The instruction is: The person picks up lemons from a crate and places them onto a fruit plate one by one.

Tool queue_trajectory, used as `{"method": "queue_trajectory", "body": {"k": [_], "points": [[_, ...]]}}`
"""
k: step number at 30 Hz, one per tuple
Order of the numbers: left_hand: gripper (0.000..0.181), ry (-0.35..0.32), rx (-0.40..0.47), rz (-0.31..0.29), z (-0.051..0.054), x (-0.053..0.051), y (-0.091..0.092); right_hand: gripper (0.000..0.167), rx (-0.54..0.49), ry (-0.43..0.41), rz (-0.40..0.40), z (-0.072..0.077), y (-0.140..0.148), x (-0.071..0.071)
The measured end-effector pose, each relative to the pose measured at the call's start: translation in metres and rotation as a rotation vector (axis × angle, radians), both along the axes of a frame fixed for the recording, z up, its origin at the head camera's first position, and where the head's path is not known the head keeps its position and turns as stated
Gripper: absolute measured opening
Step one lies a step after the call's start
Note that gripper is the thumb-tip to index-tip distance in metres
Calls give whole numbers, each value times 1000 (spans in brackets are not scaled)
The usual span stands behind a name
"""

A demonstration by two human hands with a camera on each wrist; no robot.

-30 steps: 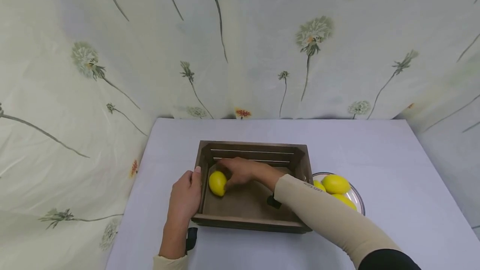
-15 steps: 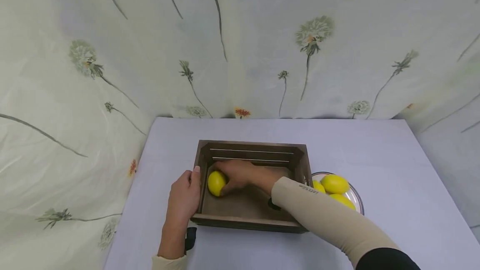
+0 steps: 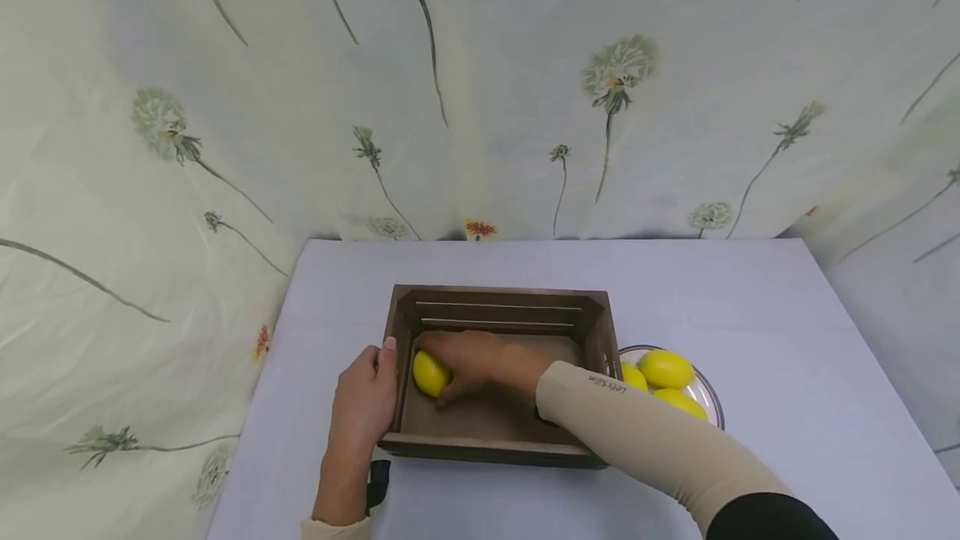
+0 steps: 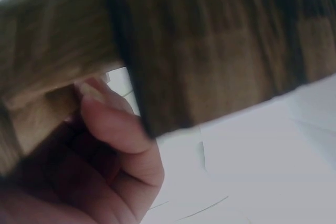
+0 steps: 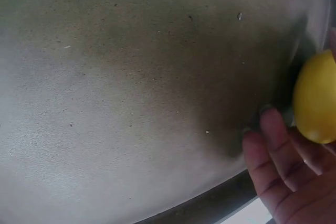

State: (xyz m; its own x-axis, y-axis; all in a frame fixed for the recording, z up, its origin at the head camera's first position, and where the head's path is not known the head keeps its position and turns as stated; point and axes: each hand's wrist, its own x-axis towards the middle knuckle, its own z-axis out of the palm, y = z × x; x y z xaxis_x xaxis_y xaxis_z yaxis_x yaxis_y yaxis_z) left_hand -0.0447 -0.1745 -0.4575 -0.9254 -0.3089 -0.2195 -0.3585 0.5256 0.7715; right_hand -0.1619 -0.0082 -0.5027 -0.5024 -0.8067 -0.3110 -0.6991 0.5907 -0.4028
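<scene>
A dark brown slatted wooden crate point(image 3: 495, 445) stands on the white-covered table. My left hand point(image 3: 363, 398) grips its left end; in the left wrist view the fingers point(image 4: 118, 129) curl under the wooden rail. Inside, near the crate's left wall, lies a yellow lemon point(image 3: 430, 375). My right hand point(image 3: 480, 357) reaches in from the right and holds that lemon, thumb on the near side and fingers over the far side. The right wrist view has the lemon point(image 5: 317, 100) at its right edge, with two fingers extended below it. The lemon's far part is hidden by the hand.
A dark-rimmed plate point(image 3: 716, 398) with several lemons point(image 3: 666, 368) sits close against the crate's right side, partly covered by the right sleeve point(image 3: 645, 419). Behind the table hangs a dandelion-patterned cloth point(image 3: 495, 107).
My right hand has shifted slightly left and covers more of the lemon. The lemon stays by the crate's left wall. My left hand keeps its grip on the crate. The head view has drifted a little.
</scene>
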Motion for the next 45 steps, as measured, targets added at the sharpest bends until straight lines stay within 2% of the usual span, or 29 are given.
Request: {"method": "queue_trajectory", "body": {"k": [3,9,18,24,32,39,45], "points": [[58,-4,-2,0,0,-1,1,92,7,28,16,-2,0,1],[60,-8,-6,-1,0,-2,1,77,-45,60,38,-3,-1,-2],[60,0,1,-3,0,-1,-1,73,-68,84,89,-2,-4,-1],[60,4,-2,-6,1,0,-2,79,-58,104,127,-4,-7,1],[56,11,7,-6,0,-1,-1,87,-15,125,131,-6,-8,5],[55,10,13,-3,-1,-1,-1,85,-11,142,139,-7,-8,6],[56,8,14,-3,-1,0,-1,83,-28,113,128,-5,-7,6]]}}
